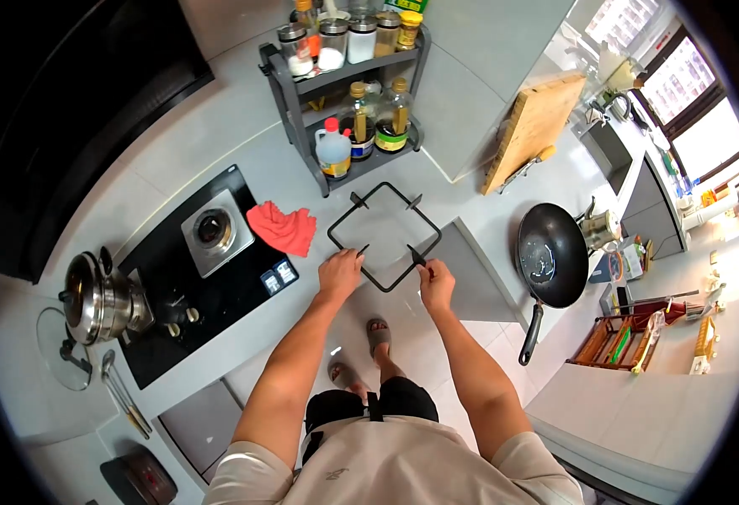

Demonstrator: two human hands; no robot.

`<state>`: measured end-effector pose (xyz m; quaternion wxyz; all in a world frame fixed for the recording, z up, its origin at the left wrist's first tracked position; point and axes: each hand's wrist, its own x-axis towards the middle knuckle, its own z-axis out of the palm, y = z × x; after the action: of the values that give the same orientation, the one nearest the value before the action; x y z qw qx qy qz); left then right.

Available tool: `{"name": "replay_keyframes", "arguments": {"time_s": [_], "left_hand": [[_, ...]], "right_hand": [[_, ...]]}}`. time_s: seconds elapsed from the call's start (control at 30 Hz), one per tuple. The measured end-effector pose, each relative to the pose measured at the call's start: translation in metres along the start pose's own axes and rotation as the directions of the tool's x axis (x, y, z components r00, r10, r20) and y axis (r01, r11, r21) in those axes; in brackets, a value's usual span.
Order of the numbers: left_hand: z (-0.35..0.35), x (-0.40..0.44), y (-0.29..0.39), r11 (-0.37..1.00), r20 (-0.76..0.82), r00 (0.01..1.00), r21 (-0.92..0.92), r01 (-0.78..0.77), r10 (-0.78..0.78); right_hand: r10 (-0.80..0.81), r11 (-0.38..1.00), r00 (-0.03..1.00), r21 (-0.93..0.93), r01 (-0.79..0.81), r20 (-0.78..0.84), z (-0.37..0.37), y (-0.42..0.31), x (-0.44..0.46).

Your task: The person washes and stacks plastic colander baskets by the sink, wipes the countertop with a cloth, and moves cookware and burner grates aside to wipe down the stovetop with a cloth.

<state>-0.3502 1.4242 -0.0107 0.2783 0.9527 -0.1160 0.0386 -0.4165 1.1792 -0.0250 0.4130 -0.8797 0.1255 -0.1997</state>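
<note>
Fingers of both hands (pixel 340 273) (pixel 437 284) pinch the black pan support (pixel 385 236), forearms reaching forward.

Kitchen: gas hob (pixel 163 307) along worktop edge, pot (pixel 92 299) at its corner, wok (pixel 553 255), spice rack (pixel 348 109) w/ jars, bottles etc.

There are one square frame (pixel 429 225), one red cloth (pixel 283 227), one wok (pixel 555 252), two slippers (pixel 378 334) and two long-handled utensils (pixel 122 389).
</note>
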Motion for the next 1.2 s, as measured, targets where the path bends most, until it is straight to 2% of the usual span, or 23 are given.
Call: {"name": "replay_keyframes", "arguments": {"time_s": [0.17, 0.47, 0.6, 0.63, 0.73, 0.77, 0.87, 0.9, 0.97, 1.03, 1.13, 1.2], "left_hand": [[0.025, 0.040, 0.005, 0.996, 0.058, 0.998, 0.087, -0.014, 0.009], [0.036, 0.077, 0.003, 0.993, 0.067, 0.996, 0.109, 0.047, -0.055], [0.048, 0.081, -0.017, 0.990, 0.044, 0.999, 0.135, -0.031, 0.026], [0.041, 0.081, -0.014, 0.990, 0.056, 0.998, 0.140, -0.032, 0.024], [0.021, 0.075, -0.010, 0.989, 0.055, 0.998, 0.143, -0.025, 0.017], [0.012, 0.070, -0.011, 0.990, 0.035, 0.999, 0.136, -0.023, 0.018], [-0.012, 0.047, -0.028, 0.991, -0.021, 1.000, 0.134, 0.012, -0.009], [-0.020, 0.036, -0.035, 0.990, -0.057, 0.998, 0.135, 0.037, -0.029], [-0.039, 0.017, -0.054, 0.988, -0.137, 0.989, 0.134, 0.074, -0.055], [-0.060, -0.006, -0.077, 0.986, -0.218, 0.974, 0.132, 0.098, -0.067], [-0.090, -0.040, -0.113, 0.974, -0.247, 0.951, 0.083, 0.212, -0.186], [-0.100, -0.060, -0.136, 0.956, -0.296, 0.926, 0.103, 0.273, -0.233]], "right_hand": [[-0.016, 0.999, 0.998, 0.030, 0.018, -0.067, 0.009, 0.023, 0.015], [-0.008, 1.000, 1.000, -0.024, 0.008, -0.003, 0.025, 0.037, 0.050], [-0.040, 0.999, 0.999, -0.021, 0.039, -0.031, 0.030, 0.029, 0.053], [-0.025, 0.999, 1.000, -0.037, 0.025, 0.014, 0.031, 0.033, 0.053], [-0.092, 0.989, 0.990, -0.125, 0.079, -0.105, 0.027, 0.014, 0.048], [-0.021, 0.988, 0.993, -0.151, 0.003, -0.119, 0.028, 0.018, 0.043], [-0.189, 0.979, 0.980, -0.089, 0.182, -0.069, 0.028, -0.013, 0.036], [-0.186, 0.980, 0.982, -0.058, 0.188, 0.045, 0.032, -0.025, 0.031], [-0.340, 0.940, 0.927, 0.045, 0.337, 0.157, 0.052, -0.052, 0.024], [-0.513, 0.859, 0.826, 0.128, 0.496, 0.233, 0.075, -0.089, 0.019], [-0.668, 0.744, 0.676, 0.277, 0.608, 0.311, 0.123, -0.135, 0.010], [-0.696, 0.717, 0.608, 0.331, 0.613, 0.382, 0.158, -0.160, 0.007]]}}
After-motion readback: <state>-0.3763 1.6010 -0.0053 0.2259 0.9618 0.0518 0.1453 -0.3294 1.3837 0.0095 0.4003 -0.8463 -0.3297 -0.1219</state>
